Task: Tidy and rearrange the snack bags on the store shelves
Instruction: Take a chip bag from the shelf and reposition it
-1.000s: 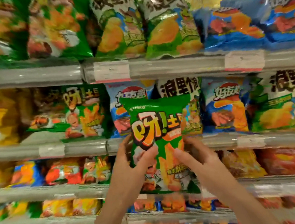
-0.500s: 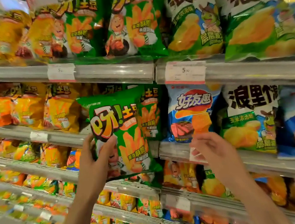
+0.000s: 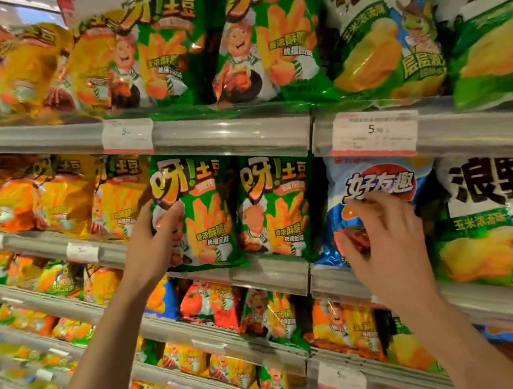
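I'm facing the shelf rail (image 3: 232, 139) w/ rows of snack bags. My left hand (image 3: 149, 243), at 9 o'clock, is gripping the green fries bag (image 3: 199, 214) by its left edge, probably seating it beside its twin (image 3: 277, 204). My right hand (image 3: 383, 237), at 3 o'clock, fingers curling, is touching the blue bag (image 3: 375, 176); can't tell if it's pinching yet.

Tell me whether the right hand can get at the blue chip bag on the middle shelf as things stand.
Probably yes. The right hand is already at the front of the blue chip bag, its fingers on the bag's face. Nothing stands between them; the bag faces outward at the shelf edge.
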Action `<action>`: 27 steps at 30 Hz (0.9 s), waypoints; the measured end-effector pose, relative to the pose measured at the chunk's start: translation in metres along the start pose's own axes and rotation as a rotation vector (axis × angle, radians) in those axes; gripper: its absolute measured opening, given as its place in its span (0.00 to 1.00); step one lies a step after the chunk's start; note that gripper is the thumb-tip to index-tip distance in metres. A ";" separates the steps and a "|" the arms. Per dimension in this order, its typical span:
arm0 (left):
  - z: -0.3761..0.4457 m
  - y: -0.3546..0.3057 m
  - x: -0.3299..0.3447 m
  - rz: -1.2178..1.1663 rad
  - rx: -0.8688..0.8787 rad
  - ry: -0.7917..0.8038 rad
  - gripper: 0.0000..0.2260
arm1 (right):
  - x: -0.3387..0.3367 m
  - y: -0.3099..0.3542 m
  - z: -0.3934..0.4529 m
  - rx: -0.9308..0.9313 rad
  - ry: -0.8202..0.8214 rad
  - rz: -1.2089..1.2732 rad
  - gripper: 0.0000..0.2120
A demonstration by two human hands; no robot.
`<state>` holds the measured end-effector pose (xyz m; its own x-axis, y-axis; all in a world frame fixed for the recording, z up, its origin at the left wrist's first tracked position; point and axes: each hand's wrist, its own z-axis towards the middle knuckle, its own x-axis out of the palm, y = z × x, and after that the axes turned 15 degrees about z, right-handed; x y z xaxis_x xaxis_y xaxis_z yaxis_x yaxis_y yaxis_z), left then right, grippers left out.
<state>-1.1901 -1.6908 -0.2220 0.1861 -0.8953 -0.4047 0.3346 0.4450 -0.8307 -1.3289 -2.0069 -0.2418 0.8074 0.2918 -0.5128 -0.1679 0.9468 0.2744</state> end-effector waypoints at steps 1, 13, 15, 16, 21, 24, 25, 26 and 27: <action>0.008 0.004 -0.001 0.002 0.009 0.017 0.16 | 0.006 0.002 0.000 0.005 -0.005 -0.031 0.20; 0.080 0.032 0.005 0.137 0.149 0.138 0.14 | 0.024 0.019 -0.009 0.126 0.026 -0.158 0.25; 0.082 0.038 0.011 0.153 0.153 0.174 0.11 | 0.026 0.019 -0.010 0.123 0.009 -0.159 0.25; 0.082 0.041 0.013 0.147 0.160 0.182 0.11 | 0.027 0.019 -0.012 0.125 0.004 -0.163 0.25; 0.079 0.048 0.022 0.130 0.198 0.146 0.09 | 0.035 0.020 -0.018 0.139 -0.020 -0.159 0.26; 0.079 0.046 0.023 0.175 0.226 0.118 0.08 | 0.037 0.021 -0.020 0.139 -0.034 -0.146 0.25; 0.081 0.049 0.022 0.193 0.250 0.098 0.10 | 0.037 0.022 -0.021 0.138 -0.032 -0.141 0.24; 0.084 0.053 0.020 0.225 0.277 0.079 0.13 | 0.036 0.022 -0.021 0.143 -0.025 -0.129 0.24; 0.089 0.061 0.020 0.257 0.296 0.077 0.17 | 0.034 0.023 -0.021 0.148 -0.010 -0.108 0.25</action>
<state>-1.0839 -1.6801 -0.2467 0.2326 -0.7482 -0.6213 0.5400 0.6307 -0.5573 -1.3173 -1.9724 -0.2703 0.8222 0.1871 -0.5376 0.0049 0.9421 0.3353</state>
